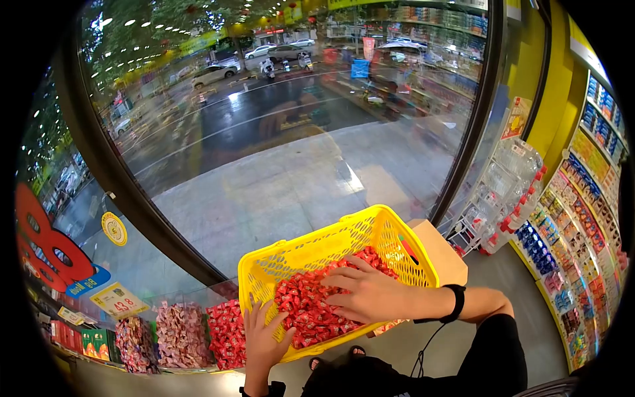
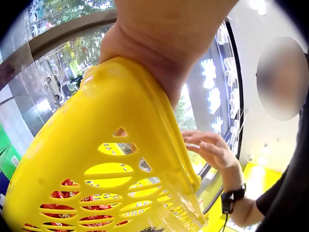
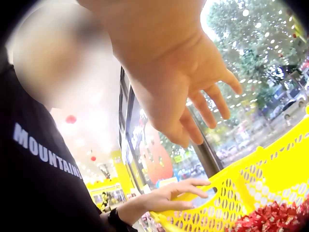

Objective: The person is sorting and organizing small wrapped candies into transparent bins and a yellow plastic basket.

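Observation:
A yellow plastic basket (image 1: 291,255) with slotted walls holds a heap of red-wrapped candies (image 1: 311,298). My right hand (image 1: 364,291) is over the candies with its fingers spread; in the right wrist view that hand (image 3: 183,87) hangs above the basket, holding nothing. At the basket's left end my left hand (image 1: 263,337) lies at the rim with fingers extended. In the right wrist view the left hand (image 3: 176,193) rests along the basket's edge (image 3: 227,181). The left wrist view shows the basket's outer wall (image 2: 101,111) close up, candies behind its slots.
Candy piles (image 1: 182,334) and a price sign (image 1: 119,301) stand left of the basket. A cardboard box (image 1: 440,255) is to its right, with a rack of clear plastic containers (image 1: 509,178) and stocked shelves (image 1: 582,218) beyond. A large window is in front.

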Demonstrator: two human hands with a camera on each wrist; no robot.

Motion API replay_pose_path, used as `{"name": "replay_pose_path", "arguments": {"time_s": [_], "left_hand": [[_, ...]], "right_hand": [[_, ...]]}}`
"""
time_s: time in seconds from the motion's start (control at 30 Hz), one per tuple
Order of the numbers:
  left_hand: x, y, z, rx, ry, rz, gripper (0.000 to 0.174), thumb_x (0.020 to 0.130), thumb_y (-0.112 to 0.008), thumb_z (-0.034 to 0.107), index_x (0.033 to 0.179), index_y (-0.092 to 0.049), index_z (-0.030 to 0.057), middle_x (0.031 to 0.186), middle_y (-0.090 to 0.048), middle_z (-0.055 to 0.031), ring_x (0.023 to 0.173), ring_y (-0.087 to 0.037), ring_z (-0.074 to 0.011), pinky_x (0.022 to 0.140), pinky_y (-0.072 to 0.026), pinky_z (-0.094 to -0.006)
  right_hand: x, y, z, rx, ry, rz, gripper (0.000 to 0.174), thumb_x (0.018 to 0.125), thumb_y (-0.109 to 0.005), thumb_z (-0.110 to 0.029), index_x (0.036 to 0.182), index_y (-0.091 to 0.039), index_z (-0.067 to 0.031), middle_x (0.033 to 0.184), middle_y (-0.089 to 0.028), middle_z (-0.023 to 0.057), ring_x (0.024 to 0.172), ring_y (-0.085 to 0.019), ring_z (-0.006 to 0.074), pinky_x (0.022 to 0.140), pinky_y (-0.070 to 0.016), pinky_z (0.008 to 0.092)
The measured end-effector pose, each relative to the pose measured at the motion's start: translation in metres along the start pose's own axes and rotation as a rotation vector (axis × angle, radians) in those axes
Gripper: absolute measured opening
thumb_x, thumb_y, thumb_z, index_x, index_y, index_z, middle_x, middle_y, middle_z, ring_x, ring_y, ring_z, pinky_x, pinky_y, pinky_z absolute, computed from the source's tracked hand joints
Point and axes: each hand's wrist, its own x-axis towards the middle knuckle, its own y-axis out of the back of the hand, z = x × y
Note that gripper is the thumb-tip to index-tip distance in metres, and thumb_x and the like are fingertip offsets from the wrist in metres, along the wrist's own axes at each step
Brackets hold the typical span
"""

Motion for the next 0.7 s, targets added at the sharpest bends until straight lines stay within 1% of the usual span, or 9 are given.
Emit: {"name": "replay_pose_path", "arguments": {"time_s": [0.03, 0.13, 0.23, 0.33, 0.43, 0.53, 0.57, 0.67, 0.7], "left_hand": [[0.0, -0.001, 0.0, 0.008, -0.012, 0.007, 0.039, 0.082, -0.085, 0.033, 0.116, -0.078, 0.0171, 0.145, -0.057, -0.0127, 0.144, -0.045, -0.041, 0.123, -0.0285, -0.0621], [0.001, -0.005, -0.002, 0.014, -0.036, 0.017, 0.036, 0.082, -0.084, 0.033, 0.114, -0.078, 0.0177, 0.143, -0.058, -0.0122, 0.142, -0.046, -0.0402, 0.123, -0.0267, -0.0628], [0.002, 0.0, -0.002, 0.009, -0.03, 0.017, 0.034, 0.083, -0.082, 0.033, 0.112, -0.078, 0.0179, 0.141, -0.058, -0.0119, 0.141, -0.046, -0.0403, 0.123, -0.0249, -0.0648], [0.004, -0.003, -0.006, -0.001, -0.037, 0.036, 0.029, 0.082, -0.082, 0.032, 0.108, -0.079, 0.0183, 0.14, -0.059, -0.0114, 0.141, -0.046, -0.0399, 0.123, -0.0241, -0.0651], [0.007, -0.008, -0.01, -0.027, -0.025, 0.04, 0.026, 0.082, -0.083, 0.031, 0.105, -0.08, 0.0189, 0.14, -0.059, -0.0109, 0.142, -0.046, -0.04, 0.124, -0.023, -0.0648], [0.009, -0.013, -0.017, -0.062, -0.036, 0.052, 0.025, 0.082, -0.083, 0.03, 0.105, -0.08, 0.0188, 0.14, -0.059, -0.0108, 0.141, -0.046, -0.0398, 0.124, -0.023, -0.0649], [0.009, -0.015, -0.019, -0.061, -0.039, 0.06, 0.026, 0.082, -0.083, 0.031, 0.105, -0.08, 0.019, 0.139, -0.06, -0.0105, 0.14, -0.047, -0.0395, 0.124, -0.0228, -0.0649], [0.005, -0.016, -0.02, -0.04, -0.039, 0.05, 0.026, 0.082, -0.082, 0.032, 0.105, -0.08, 0.0193, 0.138, -0.06, -0.0098, 0.14, -0.047, -0.0392, 0.124, -0.0223, -0.0654], [0.004, -0.017, -0.021, -0.023, -0.048, 0.054, 0.027, 0.083, -0.081, 0.035, 0.105, -0.08, 0.0187, 0.138, -0.06, -0.0098, 0.14, -0.048, -0.0375, 0.123, -0.0222, -0.0678]], "right_hand": [[0.014, -0.001, 0.006, 0.032, 0.025, -0.045, 0.027, 0.091, -0.076, -0.03, 0.111, -0.076, -0.0133, 0.132, -0.064, 0.0118, 0.129, -0.059, 0.031, 0.115, -0.0391, 0.0577], [0.06, -0.022, 0.028, 0.054, -0.002, -0.301, 0.032, 0.088, -0.077, -0.033, 0.114, -0.076, -0.0143, 0.131, -0.064, 0.0123, 0.127, -0.059, 0.0338, 0.111, -0.0425, 0.0583], [0.095, -0.079, 0.046, 0.089, -0.07, -0.553, 0.039, 0.083, -0.08, -0.036, 0.115, -0.076, -0.0144, 0.14, -0.058, 0.0152, 0.129, -0.056, 0.0372, 0.106, -0.0452, 0.0607], [0.105, -0.14, 0.061, 0.037, -0.143, -0.7, 0.051, 0.079, -0.083, -0.039, 0.123, -0.074, -0.0153, 0.151, -0.049, 0.0177, 0.141, -0.046, 0.0391, 0.108, -0.043, 0.0633], [0.094, -0.202, 0.083, -0.049, -0.118, -0.744, 0.059, 0.074, -0.087, -0.042, 0.125, -0.074, -0.0161, 0.157, -0.041, 0.0207, 0.148, -0.035, 0.0427, 0.109, -0.0392, 0.0706], [0.077, -0.236, 0.09, -0.117, -0.117, -0.803, 0.059, 0.074, -0.088, -0.042, 0.125, -0.075, -0.0155, 0.158, -0.04, 0.0209, 0.149, -0.032, 0.0431, 0.11, -0.0354, 0.0741], [0.071, -0.247, 0.091, -0.149, -0.128, -0.815, 0.051, 0.076, -0.087, -0.038, 0.12, -0.077, -0.0163, 0.16, -0.039, 0.0212, 0.151, -0.03, 0.0429, 0.113, -0.0322, 0.0746], [0.045, -0.291, 0.099, -0.289, -0.06, -0.625, 0.044, 0.077, -0.086, -0.035, 0.117, -0.079, -0.0174, 0.159, -0.04, 0.0205, 0.153, -0.028, 0.0429, 0.115, -0.0295, 0.0747], [0.045, -0.291, 0.095, -0.26, -0.077, -0.602, 0.038, 0.077, -0.085, -0.033, 0.112, -0.081, -0.0181, 0.158, -0.041, 0.0202, 0.154, -0.026, 0.0431, 0.116, -0.0282, 0.0753]]}}
